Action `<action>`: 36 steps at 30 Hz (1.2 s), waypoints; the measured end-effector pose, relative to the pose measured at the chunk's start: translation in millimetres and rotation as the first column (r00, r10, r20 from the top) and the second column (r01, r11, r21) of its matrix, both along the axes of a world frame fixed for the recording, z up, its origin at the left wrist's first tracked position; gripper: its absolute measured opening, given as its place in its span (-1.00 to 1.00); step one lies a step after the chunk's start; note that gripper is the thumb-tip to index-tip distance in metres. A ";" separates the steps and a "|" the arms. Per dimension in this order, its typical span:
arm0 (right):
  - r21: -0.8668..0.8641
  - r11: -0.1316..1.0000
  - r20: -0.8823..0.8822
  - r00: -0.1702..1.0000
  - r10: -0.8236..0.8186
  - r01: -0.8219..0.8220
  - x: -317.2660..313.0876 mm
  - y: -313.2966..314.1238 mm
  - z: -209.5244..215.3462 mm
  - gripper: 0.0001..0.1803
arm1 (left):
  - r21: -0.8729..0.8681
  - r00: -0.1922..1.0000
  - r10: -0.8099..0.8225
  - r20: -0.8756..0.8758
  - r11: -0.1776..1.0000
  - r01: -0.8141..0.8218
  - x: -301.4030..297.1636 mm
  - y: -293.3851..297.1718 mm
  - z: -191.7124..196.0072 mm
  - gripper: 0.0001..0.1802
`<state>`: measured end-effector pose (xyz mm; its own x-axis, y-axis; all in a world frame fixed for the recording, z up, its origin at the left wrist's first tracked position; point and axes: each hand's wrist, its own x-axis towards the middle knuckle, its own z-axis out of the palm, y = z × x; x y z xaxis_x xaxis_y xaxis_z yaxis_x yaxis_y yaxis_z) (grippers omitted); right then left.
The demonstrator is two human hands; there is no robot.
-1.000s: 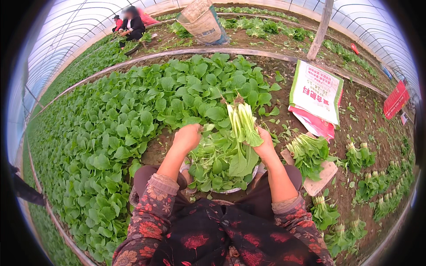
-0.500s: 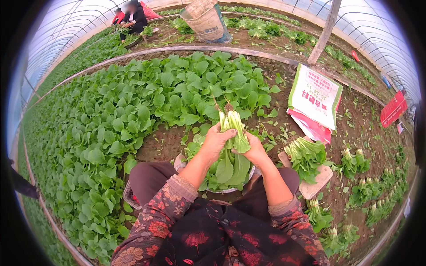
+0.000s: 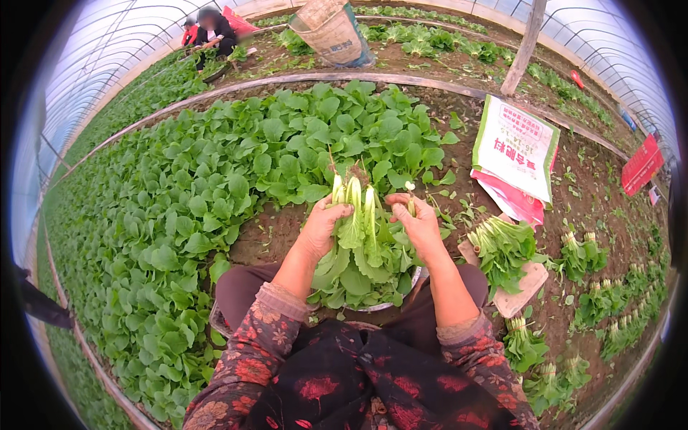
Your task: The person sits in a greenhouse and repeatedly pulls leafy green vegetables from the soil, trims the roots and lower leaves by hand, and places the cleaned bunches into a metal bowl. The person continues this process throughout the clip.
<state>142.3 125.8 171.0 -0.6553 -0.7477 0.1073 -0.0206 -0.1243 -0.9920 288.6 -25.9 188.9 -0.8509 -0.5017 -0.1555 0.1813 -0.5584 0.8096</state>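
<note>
In front of my lap, my left hand (image 3: 322, 227) is closed on a bunch of leafy greens (image 3: 354, 215). Pale stems and thin brown roots point upward, and the leaves hang down. To the right of the bunch, my right hand (image 3: 417, 223) pinches a single green plant (image 3: 411, 205) between thumb and fingers; its whitish stem end sticks up above the fingertips. Most of that plant is hidden by the hand. Below both hands more loose leaves lie in a round basin (image 3: 418, 278), whose rim shows only in part between my knees.
Growing greens (image 3: 158, 244) fill the left and front. At right lie a bundle of greens (image 3: 502, 247) on a small board (image 3: 522, 292), several tied bundles (image 3: 616, 304) and a white sack (image 3: 514, 147). A bucket (image 3: 333, 39), a wooden post (image 3: 525, 46) and people (image 3: 215, 32) are farther off.
My hands have moved apart. The right one has left the bunch and now holds one plant, while the left keeps the bunch, its stems spread wider. The view has shifted slightly.
</note>
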 end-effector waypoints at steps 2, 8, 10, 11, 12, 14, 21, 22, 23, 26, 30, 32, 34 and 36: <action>0.055 0.998 -0.061 0.997 0.043 -0.040 9.7 -2.3 4.6 -0.67 | -0.031 1.000 -0.028 0.014 0.999 0.028 -1.7 7.0 -5.0 -0.63; -0.083 0.994 0.242 0.966 0.095 -0.077 17.4 -11.1 14.4 -0.75 | -0.191 0.996 -0.017 0.092 0.981 0.035 -6.6 10.9 -0.2 -0.55; -0.147 0.989 0.282 0.958 0.053 -0.012 9.8 -11.1 9.7 -0.85 | -0.202 0.996 -0.003 0.092 0.979 0.022 -1.9 4.7 2.9 -0.56; -0.166 0.985 0.307 0.952 0.000 0.053 4.9 -11.9 5.4 -0.87 | -0.225 0.993 0.032 0.113 0.974 -0.006 0.4 2.0 4.7 -0.55; -0.133 0.987 0.203 0.977 -0.066 0.094 1.8 -11.9 4.5 -0.87 | -0.247 0.990 0.035 0.138 0.969 0.001 0.8 2.2 8.2 -0.55; 0.059 0.983 -0.161 0.973 -0.165 0.176 1.9 -12.1 4.3 -0.83 | -0.394 0.976 0.067 0.209 0.919 0.021 1.4 2.4 3.8 -0.54; -0.150 0.989 0.147 0.988 0.043 -0.021 23.0 -17.4 5.5 -0.64 | -0.631 0.951 0.087 0.297 0.765 0.127 -9.4 21.6 -9.1 -0.51; -0.162 0.987 0.168 0.984 0.053 -0.025 24.3 -16.7 8.1 -0.65 | -0.635 0.950 0.108 0.292 0.765 0.108 -7.4 22.9 -10.0 -0.52; -0.173 0.985 0.191 0.980 0.061 -0.027 25.3 -17.6 7.9 -0.66 | -0.654 0.943 0.128 0.308 0.748 0.112 -5.0 22.5 -10.6 -0.52; -0.187 0.981 0.233 0.969 0.087 -0.043 12.7 -18.8 1.3 -0.71 | -0.719 0.926 0.183 0.331 0.684 0.122 -4.6 22.4 -7.5 -0.54; -0.136 0.991 0.236 0.971 0.032 0.000 20.2 -21.5 4.4 -0.72 | -0.710 0.922 0.201 0.332 0.697 0.104 -1.8 30.0 -4.1 -0.55; -0.136 0.990 0.292 0.953 0.081 -0.042 15.7 -23.1 0.1 -0.68 | -0.711 0.928 0.215 0.304 0.700 0.070 -2.6 29.9 -8.6 -0.55; -0.136 0.990 0.355 0.931 0.088 -0.042 17.8 -24.2 -1.1 -0.63 | -0.718 0.928 0.227 0.296 0.694 0.059 -0.1 30.6 -8.0 -0.55; -0.134 0.991 0.422 0.905 0.054 0.003 21.2 -24.3 1.0 -0.56 | -0.735 0.923 0.237 0.304 0.674 0.069 2.2 30.6 -3.5 -0.57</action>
<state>163.5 101.4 171.9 -0.6412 -0.7632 -0.0797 0.4029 -0.2464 -0.8814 290.8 4.7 185.4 -0.7606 -0.6490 0.0161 -0.1783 0.2326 0.9561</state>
